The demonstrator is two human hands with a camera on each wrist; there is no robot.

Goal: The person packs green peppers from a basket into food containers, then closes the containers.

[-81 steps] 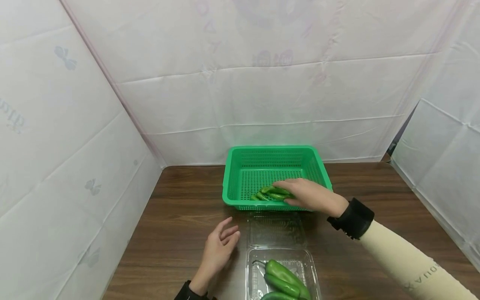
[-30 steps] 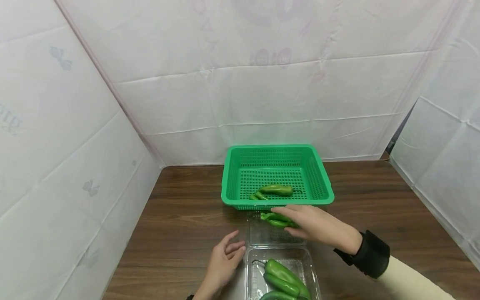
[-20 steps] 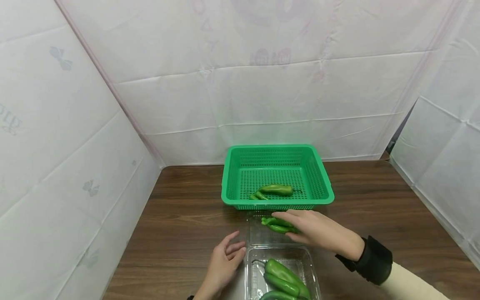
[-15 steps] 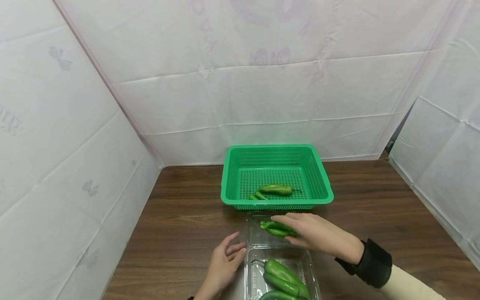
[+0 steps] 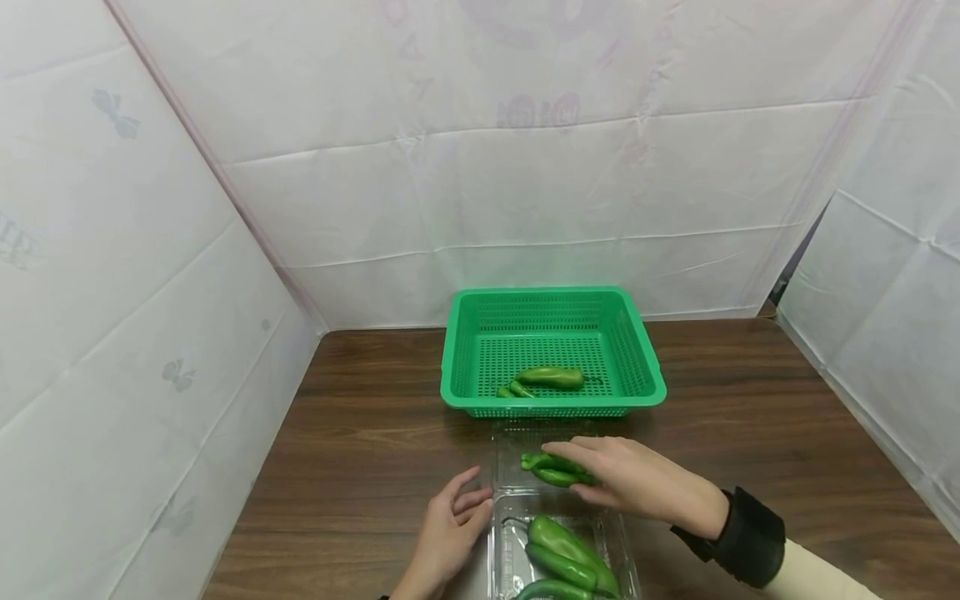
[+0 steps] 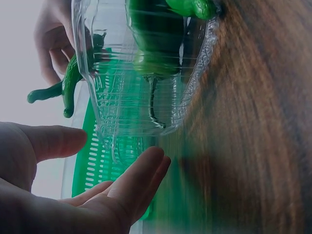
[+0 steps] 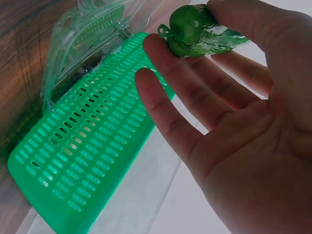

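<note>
My right hand point(image 5: 637, 481) pinches green peppers point(image 5: 557, 472) between thumb and fingers, above the hinge side of a clear plastic clamshell box point(image 5: 491, 554). Two slim pepper ends point(image 6: 70, 87) stick out of that hand in the left wrist view. Inside the box lie a large green pepper point(image 5: 562, 542) with a long curved stem and slimmer ones beside it. My left hand point(image 5: 442, 533) is at the box's left rim, fingers loosely bent and holding nothing. The box's open lid point(image 5: 510, 475) lies flat behind it, partly hidden under my right hand.
A green perforated basket point(image 5: 555, 412) stands behind the lid, with a few peppers point(image 5: 551, 377) near its front wall. Dark wood tabletop point(image 5: 360, 467) extends to both sides. White sheeting point(image 5: 375, 200) encloses the back and sides.
My right hand has lifted peppers out of the basket and carried them toward me, over the lid to the box. My left hand has shifted slightly nearer, up to the box's rim.
</note>
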